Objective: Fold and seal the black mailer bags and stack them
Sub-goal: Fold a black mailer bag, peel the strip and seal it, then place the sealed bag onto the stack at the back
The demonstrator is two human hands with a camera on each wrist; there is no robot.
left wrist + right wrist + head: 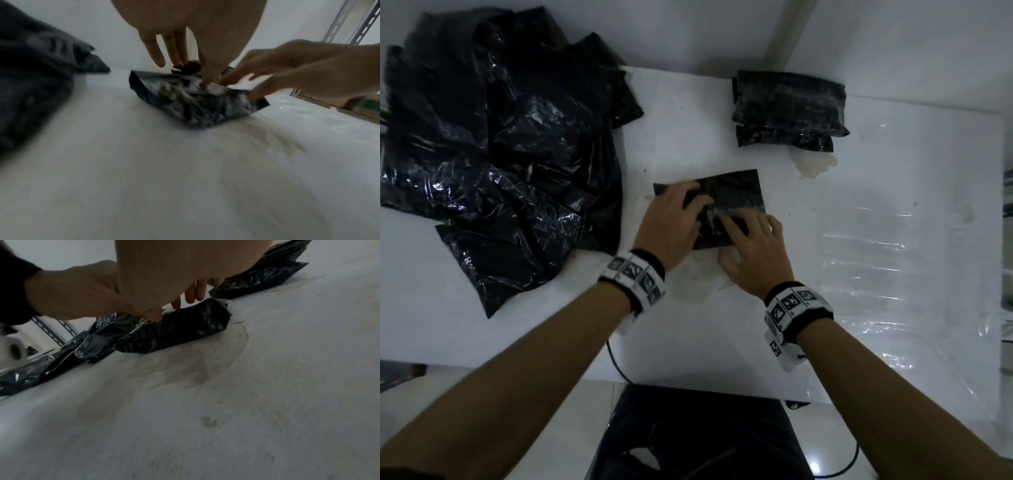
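Overhead, the head camera showed a folded black mailer bag (726, 195) lying flat near the middle of the white table (722, 325). The left hand (671, 222) rested on the bag's left part with its fingers spread and fairly straight, pressing down. The right hand (751, 253) lay on the bag's near right part, its fingers likewise extended over the plastic rather than curled around it. A loose heap of unfolded black bags (500, 144) covered the table's left side, and a small stack of folded bags (789, 109) sat at the far right, well apart from the hands (a pale stain (815, 166) marked the table just in front of that stack).

From the left wrist, the picture was blurred, yet the left hand (185, 32) reached down with its fingertips (206, 78) touching the top of the mailer bag (195, 104); the right hand (298, 71) came in from the right, fingers stretched onto the same bag.

From the right wrist, the right hand (174, 272) pressed fingertips (156, 315) against the mailer bag (180, 327), with the left hand (78, 292) just beside it. The heap (61, 353) lay behind to the left and the stack (261, 277) beyond on the right.
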